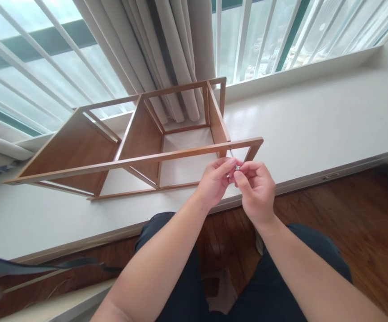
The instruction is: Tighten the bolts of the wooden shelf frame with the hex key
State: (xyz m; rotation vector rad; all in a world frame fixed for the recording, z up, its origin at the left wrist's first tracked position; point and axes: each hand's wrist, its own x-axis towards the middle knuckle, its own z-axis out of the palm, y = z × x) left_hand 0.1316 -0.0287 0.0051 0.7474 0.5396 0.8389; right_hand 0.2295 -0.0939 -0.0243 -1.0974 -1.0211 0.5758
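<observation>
A brown wooden shelf rack (180, 154) lies on its side on the white window ledge. At its right end, just below the front rail, my left hand (215, 179) is closed in a pinch. A thin metal rod (231, 153) sticks up from those fingertips toward the rail; whether it touches the wood I cannot tell. My right hand (257, 188) is closed too, its thumb and index finger meeting the left fingertips. Between the two hands shows a small silvery piece, mostly covered by the fingers, so its kind is unclear.
The white ledge (314, 116) runs along barred windows, with grey-beige curtains (147, 49) hanging behind the rack. Below its front edge is a dark wooden floor (358, 223). My knees are close to the ledge. A dark strap (39, 267) crosses the lower left.
</observation>
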